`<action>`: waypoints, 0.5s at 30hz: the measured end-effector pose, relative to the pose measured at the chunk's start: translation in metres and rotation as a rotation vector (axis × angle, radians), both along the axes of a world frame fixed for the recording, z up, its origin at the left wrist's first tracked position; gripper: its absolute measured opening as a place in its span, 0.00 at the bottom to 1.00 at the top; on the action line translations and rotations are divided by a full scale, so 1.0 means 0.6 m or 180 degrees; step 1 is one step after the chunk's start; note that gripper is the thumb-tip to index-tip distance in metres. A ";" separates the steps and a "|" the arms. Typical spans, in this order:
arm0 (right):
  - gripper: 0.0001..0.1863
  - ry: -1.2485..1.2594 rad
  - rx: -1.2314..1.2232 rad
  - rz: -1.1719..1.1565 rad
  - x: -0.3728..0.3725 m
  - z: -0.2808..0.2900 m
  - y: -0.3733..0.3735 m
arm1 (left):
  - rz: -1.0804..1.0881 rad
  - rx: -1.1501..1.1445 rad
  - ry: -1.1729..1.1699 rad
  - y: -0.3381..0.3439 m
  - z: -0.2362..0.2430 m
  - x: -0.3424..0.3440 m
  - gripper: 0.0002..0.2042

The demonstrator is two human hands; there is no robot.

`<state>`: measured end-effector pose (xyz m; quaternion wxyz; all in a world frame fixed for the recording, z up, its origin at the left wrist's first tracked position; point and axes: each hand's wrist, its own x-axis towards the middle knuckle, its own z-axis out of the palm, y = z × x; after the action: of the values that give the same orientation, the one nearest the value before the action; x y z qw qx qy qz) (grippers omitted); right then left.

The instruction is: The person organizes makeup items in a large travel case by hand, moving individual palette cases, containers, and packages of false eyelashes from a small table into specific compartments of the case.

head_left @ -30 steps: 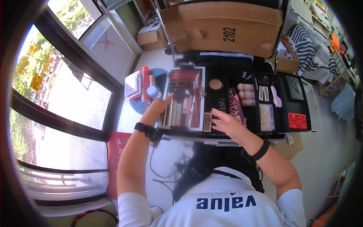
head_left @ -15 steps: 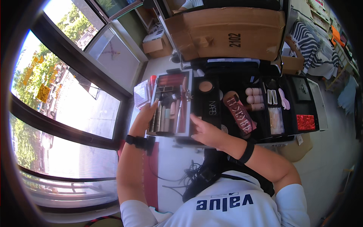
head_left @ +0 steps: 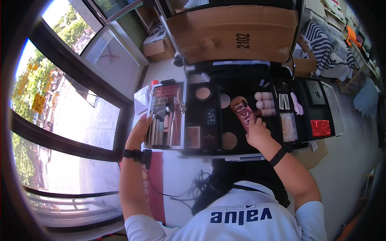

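My left hand (head_left: 140,131) is closed on the outer left edge of a silver-framed tray (head_left: 184,120) with a clear lid. Through the lid show slim tubes, pencils and small cosmetics. To its right, inside a black makeup case (head_left: 241,153), my right hand (head_left: 258,134) grips the near end of a dusky-pink, long patterned pack (head_left: 240,109), its fingertips closed on it. The hand covers the pack's lower part. Around the pack lie several pink-capped bottles (head_left: 265,104), a round glittery compact (head_left: 229,140) and a black compact (head_left: 210,116).
On the case's right side are a pack of cotton swabs (head_left: 288,126), a pink razor-shaped item (head_left: 297,105) and a red glossy packet (head_left: 321,128). The raised lid holds brown cardboard (head_left: 229,36). Windows (head_left: 68,100) line the left; cables (head_left: 201,182) lie on the floor below.
My right hand has left the tray's right edge and moved right onto the pink pack. The tray sits farther left, uncovering more of the compacts beside it. My left hand still holds the tray.
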<state>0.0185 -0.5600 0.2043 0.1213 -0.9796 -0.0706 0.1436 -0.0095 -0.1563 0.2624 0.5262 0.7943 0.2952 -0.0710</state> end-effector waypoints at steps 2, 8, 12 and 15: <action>0.48 -0.0051 -0.0510 -0.0129 0.001 -0.013 0.005 | 0.0007 -0.0014 -0.0043 0.000 -0.004 0.001 0.19; 0.59 0.0456 -0.0669 -0.0114 0.038 -0.017 0.019 | -0.0496 0.1207 -0.0195 0.004 -0.006 0.001 0.20; 0.57 0.0455 -0.0210 -0.0100 0.035 0.029 0.012 | -0.1076 0.3322 -0.0933 -0.024 0.009 -0.044 0.19; 0.53 0.0598 0.0239 -0.0060 0.035 0.073 -0.011 | -0.1777 0.3467 -0.1056 -0.137 0.066 -0.093 0.28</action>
<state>0.0398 -0.5668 0.2478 0.1653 -0.9572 -0.0550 0.2310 -0.0655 -0.2382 0.3019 0.0470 0.9957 -0.0147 0.0789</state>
